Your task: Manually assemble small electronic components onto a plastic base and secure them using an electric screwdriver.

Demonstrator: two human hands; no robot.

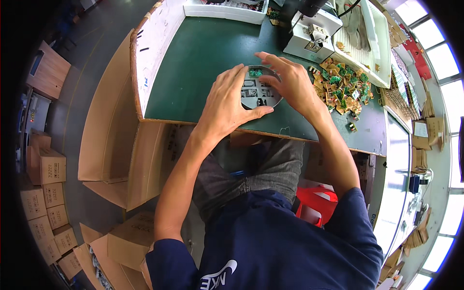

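A round, shallow grey housing [265, 102] lies on the green bench top near its front edge. It has several recesses with small dark parts inside, and a small green circuit board [255, 73] sits at its far side. My left hand [224, 102] is curled around the left rim, fingers along the far left and thumb along the near edge. Over the far right rim is my right hand [293, 83], its index finger and thumb spread apart. The thumb reaches over the inside of the housing, close to the green board. Nothing shows between the right fingers.
Loose small circuit boards [342, 87] are heaped to the right. Behind them stand a white metal machine [311, 38] and a white tray [384, 58] holding gloves. A white panel [152, 53] borders the bench's left side; an open cardboard box [108, 130] stands beside it.
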